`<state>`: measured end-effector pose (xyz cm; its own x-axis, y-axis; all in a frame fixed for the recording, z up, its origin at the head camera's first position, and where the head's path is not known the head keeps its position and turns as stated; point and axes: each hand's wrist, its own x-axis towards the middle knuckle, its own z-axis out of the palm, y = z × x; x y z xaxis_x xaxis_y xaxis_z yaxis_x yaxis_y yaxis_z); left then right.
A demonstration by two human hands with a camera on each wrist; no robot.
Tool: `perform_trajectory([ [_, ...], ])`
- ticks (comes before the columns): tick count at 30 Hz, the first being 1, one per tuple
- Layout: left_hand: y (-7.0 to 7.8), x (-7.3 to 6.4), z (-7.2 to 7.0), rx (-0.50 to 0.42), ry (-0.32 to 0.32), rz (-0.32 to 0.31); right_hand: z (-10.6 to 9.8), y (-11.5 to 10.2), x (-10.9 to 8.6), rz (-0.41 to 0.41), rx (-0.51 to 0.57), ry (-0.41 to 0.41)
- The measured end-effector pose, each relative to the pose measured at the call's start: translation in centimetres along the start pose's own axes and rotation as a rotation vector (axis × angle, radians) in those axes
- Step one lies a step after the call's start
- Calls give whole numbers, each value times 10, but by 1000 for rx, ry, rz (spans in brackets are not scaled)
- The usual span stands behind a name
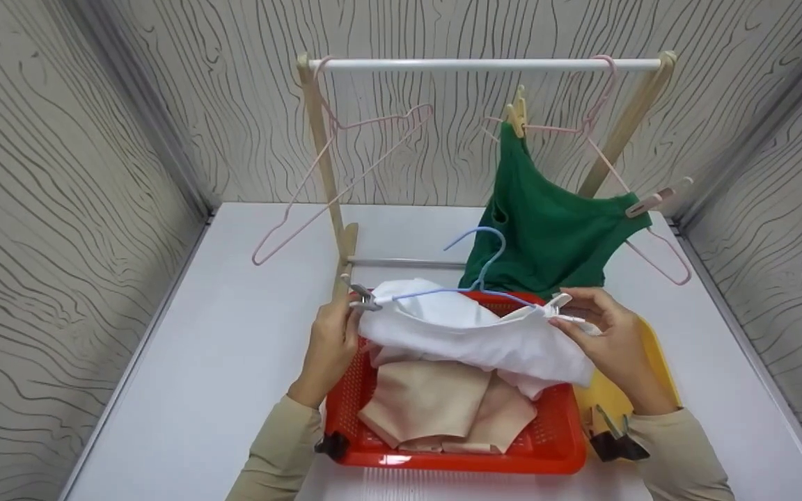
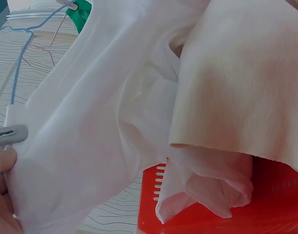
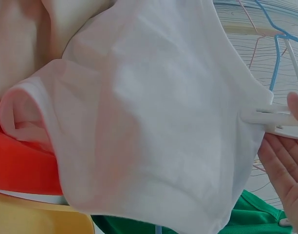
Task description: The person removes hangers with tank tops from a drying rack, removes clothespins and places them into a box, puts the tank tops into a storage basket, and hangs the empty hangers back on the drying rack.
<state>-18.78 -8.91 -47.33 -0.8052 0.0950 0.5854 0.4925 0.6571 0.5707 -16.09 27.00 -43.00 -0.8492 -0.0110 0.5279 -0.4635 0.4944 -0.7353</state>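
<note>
White underpants (image 1: 470, 344) hang from a blue hanger (image 1: 488, 268) over a red basket (image 1: 568, 445). A grey clothespin (image 2: 12, 134) clips their left corner to the hanger, and a white clothespin (image 3: 266, 117) sits at the right corner. My left hand (image 1: 331, 341) pinches the fabric edge just below the grey clothespin; part of its fingers is hidden. With thumb and fingers on either side, my right hand (image 1: 613, 341) holds the white clothespin. Folded beige underpants (image 1: 429, 400) lie in the basket, in front of the white pair.
Behind stands a rack with a white rail (image 1: 484, 65). A pink hanger (image 1: 303, 195) hangs at its left; green underpants (image 1: 554, 223) are clipped to another at its right. Beside the basket lies a yellow container (image 1: 658, 355), with dark clips (image 1: 617, 442) at its near edge.
</note>
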Motion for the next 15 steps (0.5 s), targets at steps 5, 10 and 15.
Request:
perform_trajectory([
  [5, 1, 0, 1, 1, 5, 0, 1, 0, 1, -60, -3, -4],
  [10, 1, 0, 2, -7, 11, 5, 1, -1, 1, -114, -2, -7],
  [15, -1, 0, 2, -5, 18, 12, 1, -3, 2, -148, -45, 1],
])
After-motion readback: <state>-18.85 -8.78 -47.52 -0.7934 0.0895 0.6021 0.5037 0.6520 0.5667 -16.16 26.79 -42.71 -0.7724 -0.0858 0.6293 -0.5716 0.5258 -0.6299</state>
